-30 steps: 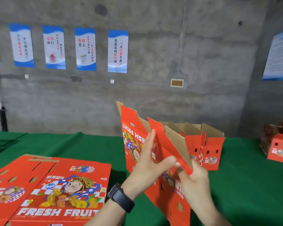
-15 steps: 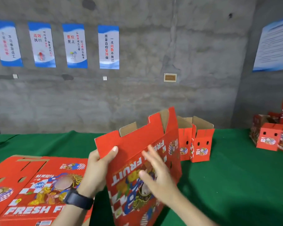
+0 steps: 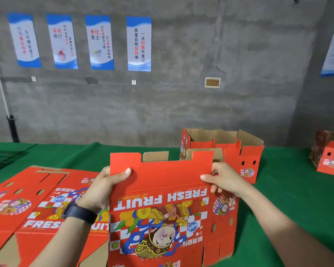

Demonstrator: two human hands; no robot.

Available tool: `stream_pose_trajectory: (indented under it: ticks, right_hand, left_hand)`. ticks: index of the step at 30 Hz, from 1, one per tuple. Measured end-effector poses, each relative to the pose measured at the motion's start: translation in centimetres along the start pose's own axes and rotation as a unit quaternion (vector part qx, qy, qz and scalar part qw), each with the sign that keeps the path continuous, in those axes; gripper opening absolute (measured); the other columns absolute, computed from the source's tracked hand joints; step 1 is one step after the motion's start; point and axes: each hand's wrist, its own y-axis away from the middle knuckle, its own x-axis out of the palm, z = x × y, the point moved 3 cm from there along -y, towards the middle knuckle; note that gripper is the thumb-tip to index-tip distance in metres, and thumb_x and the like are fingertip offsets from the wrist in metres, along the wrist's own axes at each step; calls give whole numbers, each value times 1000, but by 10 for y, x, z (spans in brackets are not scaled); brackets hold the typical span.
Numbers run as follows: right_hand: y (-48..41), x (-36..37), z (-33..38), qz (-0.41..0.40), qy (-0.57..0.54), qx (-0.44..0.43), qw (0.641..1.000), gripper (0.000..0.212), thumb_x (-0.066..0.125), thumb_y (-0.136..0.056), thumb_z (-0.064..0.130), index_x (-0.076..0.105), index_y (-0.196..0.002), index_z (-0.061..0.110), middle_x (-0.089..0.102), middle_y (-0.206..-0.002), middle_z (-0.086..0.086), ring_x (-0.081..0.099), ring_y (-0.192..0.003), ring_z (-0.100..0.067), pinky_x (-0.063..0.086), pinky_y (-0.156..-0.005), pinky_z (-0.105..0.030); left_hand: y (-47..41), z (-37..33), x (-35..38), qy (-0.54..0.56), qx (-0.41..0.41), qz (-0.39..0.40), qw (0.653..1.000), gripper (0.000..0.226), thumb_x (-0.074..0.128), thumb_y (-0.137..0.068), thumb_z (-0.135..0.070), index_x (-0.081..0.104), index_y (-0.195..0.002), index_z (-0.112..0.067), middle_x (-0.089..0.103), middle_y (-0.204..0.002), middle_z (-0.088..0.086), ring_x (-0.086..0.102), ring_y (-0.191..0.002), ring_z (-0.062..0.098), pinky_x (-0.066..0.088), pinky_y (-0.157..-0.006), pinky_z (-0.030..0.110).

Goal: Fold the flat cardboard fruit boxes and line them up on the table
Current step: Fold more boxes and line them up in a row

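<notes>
A red fruit box [image 3: 162,212] stands opened in front of me, its printed "FRESH FRUIT" face turned upside down toward me. My left hand [image 3: 102,187], with a dark watch on the wrist, grips its upper left edge, thumb on the front panel. My right hand [image 3: 222,180] grips the upper right corner, thumb on the front. Flat unfolded boxes [image 3: 37,205] lie stacked on the green table [image 3: 289,205] to the left. A row of folded boxes [image 3: 237,151] with open tops stands behind the held one.
More folded red boxes [image 3: 330,158] sit at the far right of the table. A grey concrete wall with several blue-and-white posters [image 3: 139,43] rises behind the table. A dark post [image 3: 13,130] stands at the far left.
The box has turned from tilted to upright and square to me. My left hand stays on its upper left edge while my right hand moved from the front panel to the upper right corner.
</notes>
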Motion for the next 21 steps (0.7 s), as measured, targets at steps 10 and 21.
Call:
stream_pose_trajectory:
  ticks: [10, 21]
  right_hand:
    - [-1, -15, -6, -25, 9, -54, 998, 30, 46, -99, 32, 41, -127, 21, 59, -104, -7, 71, -67, -15, 57, -62, -28]
    - [16, -19, -23, -108, -38, -8, 993, 50, 31, -91, 59, 52, -96, 14, 65, -56, -7, 64, -51, -12, 49, -56, -24]
  left_hand:
    - [8, -11, 4, -319, -4, 132, 938, 30, 61, -74, -40, 59, -103, -38, 66, -96, -36, 62, -90, -14, 46, -69, 3]
    - [-9, 12, 10, -420, -111, 95, 896, 72, 29, -59, -89, 58, -101, -38, 65, -114, -12, 61, -96, -2, 47, -86, 20]
